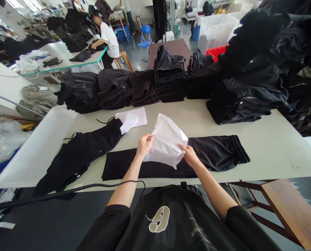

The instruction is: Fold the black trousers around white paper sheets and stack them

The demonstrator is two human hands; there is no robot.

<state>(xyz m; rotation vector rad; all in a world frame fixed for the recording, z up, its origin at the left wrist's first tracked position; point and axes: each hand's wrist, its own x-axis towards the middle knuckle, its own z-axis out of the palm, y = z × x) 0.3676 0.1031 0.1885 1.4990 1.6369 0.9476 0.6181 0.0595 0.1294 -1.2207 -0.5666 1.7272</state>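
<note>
A thin, crinkled white sheet [167,141], perhaps paper, is stretched between my two hands above the table. My left hand [144,146] pinches its left edge. At its right edge, my right hand [189,154] is closed on it with the thumb on top. Beneath the sheet lies a pair of folded black pants [215,150], the elastic waistband toward the right; the sheet hides their middle. Another black garment [84,153] with drawstrings lies to the left of my hands. White sheets [134,118] lie at its upper end.
Stacks of folded black garments [169,76] line the table's [280,150] far side, with a taller pile [249,83] at the right. A white plastic bin [37,150] stands left. A black cable [92,186] crosses in front. A wooden stool [296,209] is lower right. Another person [109,38] works beyond.
</note>
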